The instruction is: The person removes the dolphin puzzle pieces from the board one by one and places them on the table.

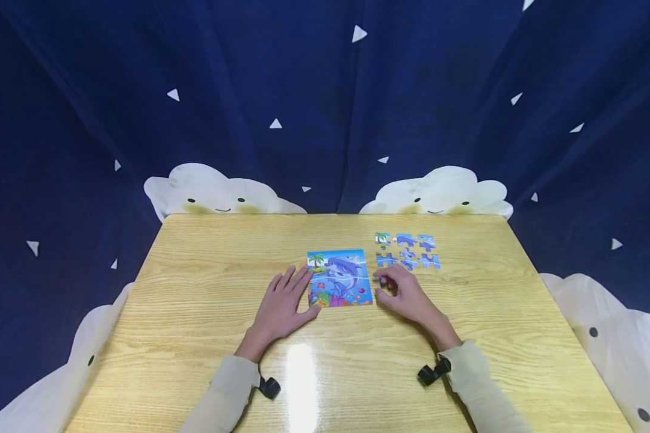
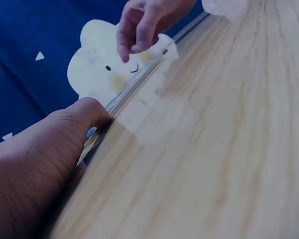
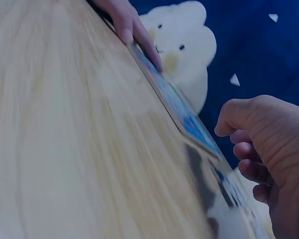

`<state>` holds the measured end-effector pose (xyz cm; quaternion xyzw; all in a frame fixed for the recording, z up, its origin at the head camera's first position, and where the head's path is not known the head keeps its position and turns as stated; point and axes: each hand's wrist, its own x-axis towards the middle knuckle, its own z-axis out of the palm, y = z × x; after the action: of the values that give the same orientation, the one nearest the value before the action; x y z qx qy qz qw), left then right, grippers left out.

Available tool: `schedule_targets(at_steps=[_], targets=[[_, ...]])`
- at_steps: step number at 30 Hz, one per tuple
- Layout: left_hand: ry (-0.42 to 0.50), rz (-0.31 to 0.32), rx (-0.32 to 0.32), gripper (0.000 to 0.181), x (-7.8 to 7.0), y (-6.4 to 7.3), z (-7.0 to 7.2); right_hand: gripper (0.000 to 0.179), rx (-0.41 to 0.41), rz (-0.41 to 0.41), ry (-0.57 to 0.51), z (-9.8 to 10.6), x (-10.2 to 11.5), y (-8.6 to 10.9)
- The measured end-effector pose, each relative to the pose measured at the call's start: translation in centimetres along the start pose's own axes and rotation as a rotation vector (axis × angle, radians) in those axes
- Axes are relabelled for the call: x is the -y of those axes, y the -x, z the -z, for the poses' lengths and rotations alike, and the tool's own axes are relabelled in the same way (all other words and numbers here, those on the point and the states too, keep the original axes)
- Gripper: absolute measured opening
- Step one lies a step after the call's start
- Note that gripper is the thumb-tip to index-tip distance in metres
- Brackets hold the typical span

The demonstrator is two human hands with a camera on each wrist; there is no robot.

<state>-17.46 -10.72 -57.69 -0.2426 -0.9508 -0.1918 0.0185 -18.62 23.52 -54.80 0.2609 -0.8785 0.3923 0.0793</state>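
Note:
A square picture board [image 1: 340, 278] with a dolphin, a palm tree and coral lies flat on the table. My left hand [image 1: 284, 307] rests at its left side, fingers straight, with fingertips and thumb at the board's edge. To the right of the board my right hand [image 1: 408, 296] hovers just above the table. Its fingers are loosely bent, thumb and index finger apart, and nothing shows between them in the right wrist view. Beyond it lie several loose jigsaw pieces [image 1: 407, 260] in rows, spaced apart. The right hand partly hides the nearest pieces.
The light wood table [image 1: 206, 258] has a glare patch near its front. A dark blue curtain [image 1: 314, 78] with white triangles and clouds hangs behind and at the sides. Small black cameras [image 1: 269, 388] sit on both wrists.

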Motion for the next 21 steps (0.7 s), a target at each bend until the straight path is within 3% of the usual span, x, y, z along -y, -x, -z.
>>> schedule_targets(at_steps=[8,15,21], targets=[[-0.001,-0.010,-0.020,0.087,0.1,-0.1,-0.2,0.033,0.140,0.075,0.098,-3.1,2.6,-1.4],[0.006,-0.015,-0.032,0.086,-0.1,-0.1,-0.2,0.046,0.219,0.012,0.238,-4.3,3.7,-2.3],[-0.004,-0.019,-0.044,0.085,0.0,-0.1,-0.3,0.042,0.223,-0.027,0.232,-4.5,3.8,-2.5]])
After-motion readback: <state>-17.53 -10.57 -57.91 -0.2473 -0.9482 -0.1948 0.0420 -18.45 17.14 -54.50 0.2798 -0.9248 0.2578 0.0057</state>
